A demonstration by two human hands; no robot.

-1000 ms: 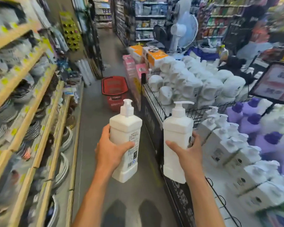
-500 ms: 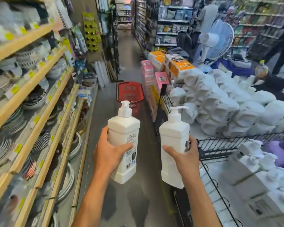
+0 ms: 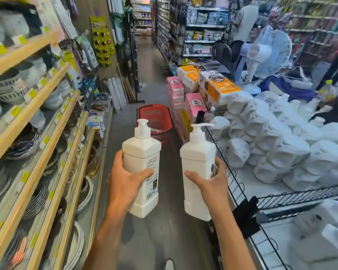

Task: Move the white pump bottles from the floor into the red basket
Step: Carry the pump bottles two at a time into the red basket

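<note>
Two pump bottles, upright, clasped in L hand and R hand; carry to red basket, lower w/o tipping.

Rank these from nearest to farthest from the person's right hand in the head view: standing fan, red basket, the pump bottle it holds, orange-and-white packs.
1. white pump bottle, gripped in the right hand.
2. red basket, on the floor ahead, slightly left.
3. orange-and-white packs, stacked beyond the basket, right.
4. standing fan, farthest, back right.
</note>
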